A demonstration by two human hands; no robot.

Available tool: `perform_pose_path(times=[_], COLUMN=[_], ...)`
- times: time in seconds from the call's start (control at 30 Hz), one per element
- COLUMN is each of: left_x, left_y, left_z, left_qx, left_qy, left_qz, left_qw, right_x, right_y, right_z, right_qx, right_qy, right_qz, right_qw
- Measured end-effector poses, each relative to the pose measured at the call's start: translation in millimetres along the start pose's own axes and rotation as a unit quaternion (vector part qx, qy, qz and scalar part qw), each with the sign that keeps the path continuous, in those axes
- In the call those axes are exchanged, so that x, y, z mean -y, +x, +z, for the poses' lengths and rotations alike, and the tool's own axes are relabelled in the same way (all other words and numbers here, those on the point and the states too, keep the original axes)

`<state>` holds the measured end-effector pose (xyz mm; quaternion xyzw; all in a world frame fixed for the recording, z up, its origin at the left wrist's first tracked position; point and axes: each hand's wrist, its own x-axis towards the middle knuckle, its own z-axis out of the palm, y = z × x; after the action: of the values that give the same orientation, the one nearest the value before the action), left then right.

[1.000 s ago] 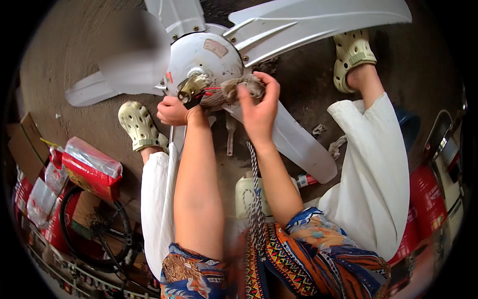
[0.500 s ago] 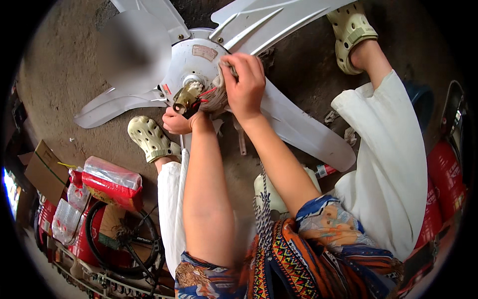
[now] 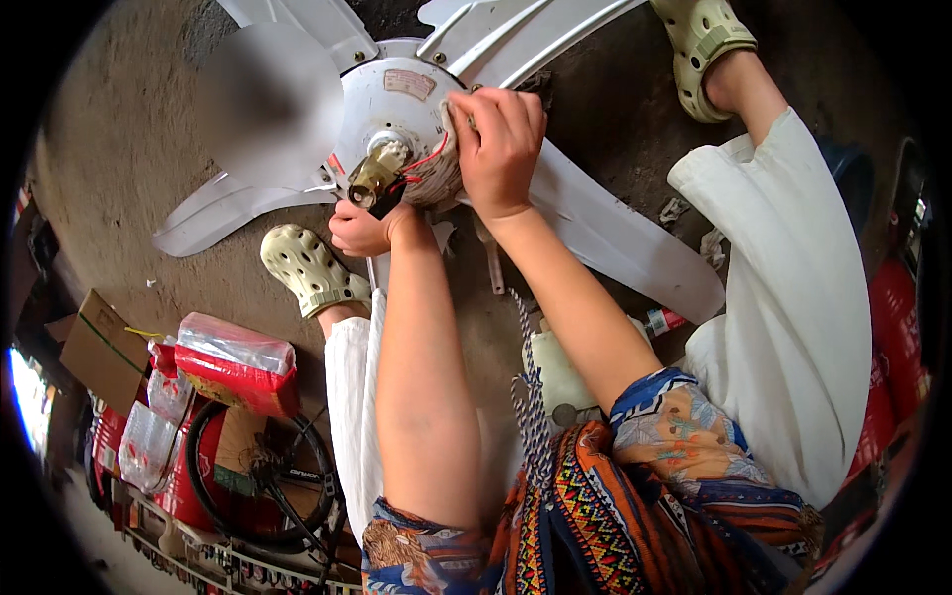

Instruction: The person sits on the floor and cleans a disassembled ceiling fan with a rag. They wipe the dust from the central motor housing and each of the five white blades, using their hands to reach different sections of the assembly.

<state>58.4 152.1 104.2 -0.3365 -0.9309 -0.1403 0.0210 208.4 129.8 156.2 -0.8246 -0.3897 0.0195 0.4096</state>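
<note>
A white ceiling fan lies on the floor in front of me, its round motor housing [image 3: 362,109] facing up. A brassy metal stem [image 3: 374,177] stands out of its middle, with red and black wires beside it. My right hand [image 3: 504,149] pinches a greyish rag [image 3: 434,183] against the housing's right side. The rag hangs down toward my left wrist. Just below the stem my left hand [image 3: 363,230] is closed, its fingers curled; what they grip is hidden. One fan blade [image 3: 635,238] reaches to the lower right, another [image 3: 233,213] to the left.
A screwdriver-like tool [image 3: 493,260] lies between my forearms. Red-and-clear plastic packs [image 3: 238,362], a cardboard piece [image 3: 104,347] and a black wheel [image 3: 198,476] stand at the left. A pale bag-like thing [image 3: 560,367] lies near my right elbow. A blurred patch covers the upper left.
My right hand has moved slightly up and to the right with the rag still in it. The left hand stays below the stem. The whole view has shifted a little.
</note>
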Motion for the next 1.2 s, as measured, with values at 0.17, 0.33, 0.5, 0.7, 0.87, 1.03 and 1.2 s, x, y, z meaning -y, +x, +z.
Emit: perform_pose_path(times=[0.17, 0.33, 0.5, 0.7, 0.87, 1.03, 1.2], left_x=[5, 0, 4, -1, -2, 6, -7], left_y=[-4, -3, -2, -6, -3, 1, -5], left_z=[2, -1, 7, -1, 1, 6, -4], left_qx=[-0.027, -0.007, -0.022, -0.037, -0.027, -0.034, -0.025], left_qy=[-0.007, -0.013, -0.019, -0.008, -0.015, -0.007, -0.014], left_qz=[0.008, -0.007, 0.006, 0.011, -0.013, 0.006, -0.002], left_qw=[1.0, 1.0, 1.0, 0.999, 0.999, 0.999, 1.0], right_x=[0, -3, -6, -3, -5, -6, -6], right_y=[-25, -23, 18, -31, -12, 1, -32], right_z=[-21, -14, 4, -26, -7, -4, -23], right_qx=[0.016, -0.014, -0.004, 0.037, 0.019, 0.026, 0.05], right_qy=[-0.05, -0.029, -0.045, -0.041, -0.039, -0.046, -0.067], right_qz=[0.047, 0.038, -0.007, 0.058, 0.038, 0.006, 0.06], right_qw=[0.998, 0.999, 0.999, 0.997, 0.998, 0.999, 0.995])
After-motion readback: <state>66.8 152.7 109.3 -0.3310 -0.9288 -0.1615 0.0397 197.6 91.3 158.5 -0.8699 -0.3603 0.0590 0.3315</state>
